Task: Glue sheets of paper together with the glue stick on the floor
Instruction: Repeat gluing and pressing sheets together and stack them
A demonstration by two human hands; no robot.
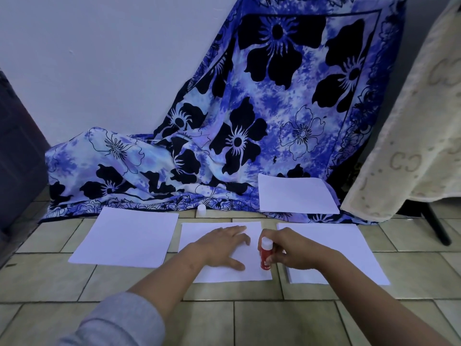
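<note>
A white sheet of paper [207, 275] lies on the tiled floor in front of me. My left hand [222, 248] rests flat on it, fingers spread. My right hand [289, 248] grips a red glue stick [265, 255] at the sheet's right edge, the stick's white end pointing up. Another sheet [127, 236] lies to the left. A small stack of paper [349, 250] lies to the right, partly under my right wrist. The white cap [201, 210] of the glue stick stands on the floor behind the middle sheet.
A blue flowered cloth [249, 121] hangs down the wall onto the floor, with more white sheets [296, 194] lying on it at the right. A cream blanket [411, 121] drapes over a stand at far right. A dark door [17, 151] is at left.
</note>
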